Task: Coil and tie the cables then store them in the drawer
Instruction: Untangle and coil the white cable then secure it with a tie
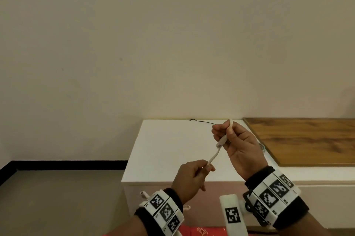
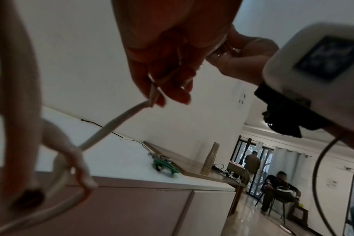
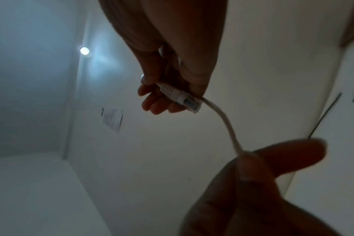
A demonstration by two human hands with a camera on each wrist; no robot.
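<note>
A white network cable (image 1: pixel 213 157) is stretched between my two hands above the white cabinet top (image 1: pixel 169 149). My right hand (image 1: pixel 223 134) grips the end with the clear plug (image 1: pixel 220 143); the cable's tail sticks up past my fingers. The right wrist view shows the plug (image 3: pixel 184 99) in my curled fingers and the cable (image 3: pixel 226 124) running down to my left hand's fingertips (image 3: pixel 253 159). My left hand (image 1: pixel 206 168) pinches the cable lower down and to the left. In the left wrist view more of this cable (image 2: pixel 115 123) hangs in blurred loops close to the camera.
A thin black wire (image 1: pixel 201 121) lies at the back of the cabinet top. A green coiled cable (image 2: pixel 164 167) lies near the wooden tabletop (image 1: pixel 307 139) on the right. Closed cabinet fronts (image 2: pixel 131 207) are below. A seated person (image 2: pixel 279 186) and a standing one (image 2: pixel 252 161) are far off.
</note>
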